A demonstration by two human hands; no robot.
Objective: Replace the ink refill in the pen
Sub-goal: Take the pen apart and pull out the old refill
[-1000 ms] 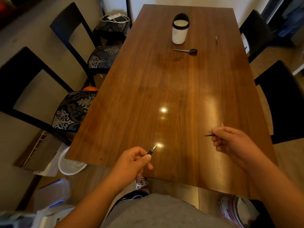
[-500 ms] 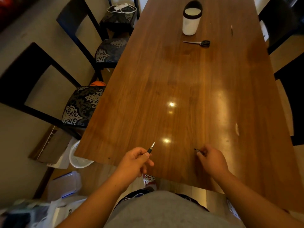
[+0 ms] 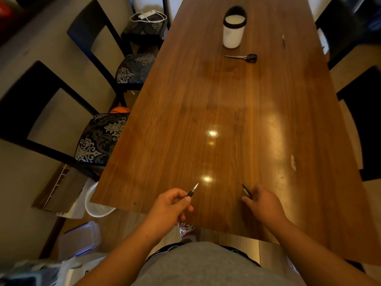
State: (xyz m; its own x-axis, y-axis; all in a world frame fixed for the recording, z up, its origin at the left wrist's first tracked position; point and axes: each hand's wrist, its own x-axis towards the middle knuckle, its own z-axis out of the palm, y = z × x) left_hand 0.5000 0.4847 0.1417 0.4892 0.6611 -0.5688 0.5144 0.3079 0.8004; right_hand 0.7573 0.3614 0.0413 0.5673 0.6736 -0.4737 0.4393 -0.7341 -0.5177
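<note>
My left hand [image 3: 168,208] is closed around a black pen part [image 3: 193,190] whose silver pointed tip sticks up and to the right, above the near edge of the wooden table [image 3: 226,104]. My right hand [image 3: 265,205] rests low on the table to the right, its fingers on a thin dark pen piece [image 3: 246,190] that lies against the wood and points up-left. Far off by the right edge lies another thin stick-like piece [image 3: 283,41]; I cannot tell what it is.
A white cup with a black rim [image 3: 234,27] stands at the far end, with black-handled scissors [image 3: 243,57] just in front of it. Patterned black chairs [image 3: 101,139] line the left side, dark chairs the right. A white basket [image 3: 97,203] and boxes sit on the floor at left.
My right hand has come down and leftward from mid-air to the table surface with the thin dark piece. My left hand has stayed put with the pen part.
</note>
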